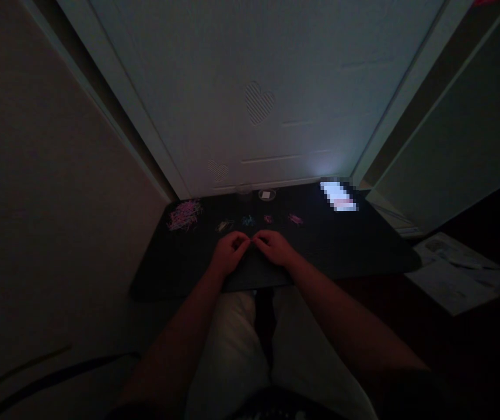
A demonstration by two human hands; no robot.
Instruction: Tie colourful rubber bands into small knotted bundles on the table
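Both hands, left (pixel 231 252) and right (pixel 275 247), meet fingertip to fingertip near the dark mat's (pixel 355 251) front edge, grip unclear

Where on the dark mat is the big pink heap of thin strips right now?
In the head view, the big pink heap lies at the far left corner of the dark mat, near the door, left of four small coloured piles and beyond the left hand.

On the black mat (pixel 341 251) lie one large heap of pink sticks (pixel 184 214) and, to its right, four small coloured clusters (pixel 248 220). Behind these clusters stand what look like two small clear dishes (pixel 267 195). One lit screen (pixel 338 195) glows further right. Two hands (pixel 232 252) meet.
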